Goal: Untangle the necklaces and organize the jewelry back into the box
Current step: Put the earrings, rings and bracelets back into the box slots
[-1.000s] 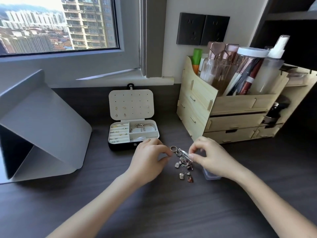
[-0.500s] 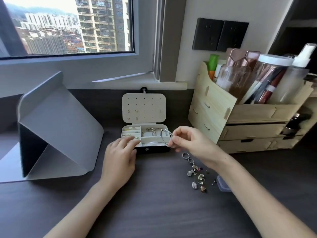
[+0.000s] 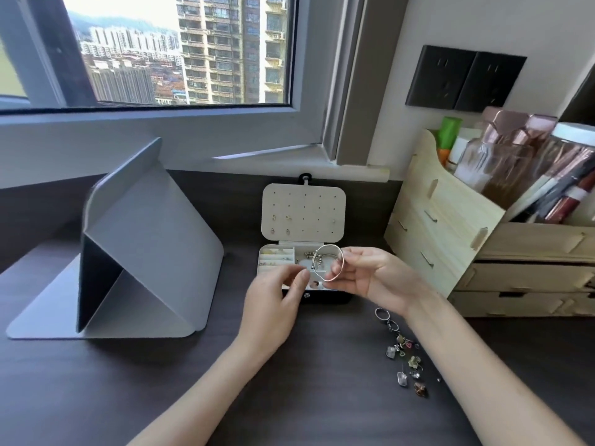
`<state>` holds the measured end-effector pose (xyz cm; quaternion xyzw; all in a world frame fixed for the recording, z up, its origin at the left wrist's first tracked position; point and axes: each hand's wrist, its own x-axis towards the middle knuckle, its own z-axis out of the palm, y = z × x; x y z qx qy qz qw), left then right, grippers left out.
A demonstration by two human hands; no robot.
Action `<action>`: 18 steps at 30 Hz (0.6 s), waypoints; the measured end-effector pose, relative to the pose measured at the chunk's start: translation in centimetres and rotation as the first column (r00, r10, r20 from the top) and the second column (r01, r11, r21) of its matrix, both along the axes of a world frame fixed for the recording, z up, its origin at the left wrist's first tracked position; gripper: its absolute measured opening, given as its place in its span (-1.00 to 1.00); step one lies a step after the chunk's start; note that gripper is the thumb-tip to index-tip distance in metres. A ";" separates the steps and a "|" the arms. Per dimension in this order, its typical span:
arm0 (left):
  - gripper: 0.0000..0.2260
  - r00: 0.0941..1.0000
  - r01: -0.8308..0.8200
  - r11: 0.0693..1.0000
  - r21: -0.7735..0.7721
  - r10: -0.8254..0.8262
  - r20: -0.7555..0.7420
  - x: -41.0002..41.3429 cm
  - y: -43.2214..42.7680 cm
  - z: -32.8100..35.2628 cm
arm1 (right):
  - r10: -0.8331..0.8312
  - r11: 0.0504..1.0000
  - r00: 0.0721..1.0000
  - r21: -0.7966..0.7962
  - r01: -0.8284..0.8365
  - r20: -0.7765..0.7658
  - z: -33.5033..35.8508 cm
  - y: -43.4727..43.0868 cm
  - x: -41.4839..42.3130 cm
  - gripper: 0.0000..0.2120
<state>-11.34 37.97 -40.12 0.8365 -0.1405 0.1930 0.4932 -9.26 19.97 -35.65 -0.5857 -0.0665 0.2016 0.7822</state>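
A small jewelry box (image 3: 277,252) stands open on the dark desk, its cream lid (image 3: 304,210) upright with a few earrings pinned in it. My right hand (image 3: 370,275) pinches a thin silver bangle (image 3: 328,262) and holds it just above the box's right compartment. My left hand (image 3: 277,304) hovers in front of the box with fingers apart, holding nothing. A pile of loose rings and pendants (image 3: 404,352) lies on the desk to the right of my right forearm.
A grey folded stand (image 3: 145,252) sits at the left. A wooden organizer (image 3: 450,226) with drawers and bottles stands at the right. A window and sill run along the back, with dark wall sockets (image 3: 463,78) above.
My right hand lifted the bangle from the loose pile and carried it over the box. My left hand moved from the pile to the box front. The camera turned left.
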 end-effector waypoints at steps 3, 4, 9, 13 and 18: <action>-0.93 0.999 -0.034 0.999 0.021 0.034 -0.001 -0.1 0.0 0.1 | -0.024 1.000 0.998 0.005 0.024 0.056 0.1 0.0 -0.4 -0.87; -0.94 0.997 -0.076 0.995 0.066 0.074 0.039 0.1 0.1 0.0 | -0.077 0.996 0.992 -0.031 0.080 0.096 0.1 0.0 -0.2 -0.88; -0.90 0.976 -0.188 0.963 0.191 0.162 0.144 1.3 1.1 -0.8 | -0.011 0.608 0.816 -0.644 0.464 0.578 0.1 0.4 2.1 -0.88; -0.90 0.957 -0.236 0.945 0.228 0.186 0.222 1.6 1.5 -1.8 | 0.334 0.155 0.800 -0.866 0.475 0.499 -0.6 1.0 4.7 -0.90; -0.86 0.954 -0.237 0.943 0.233 0.181 0.239 1.8 1.7 -3.0 | 0.457 0.031 0.766 -0.869 0.494 0.452 -1.0 2.0 5.7 -0.87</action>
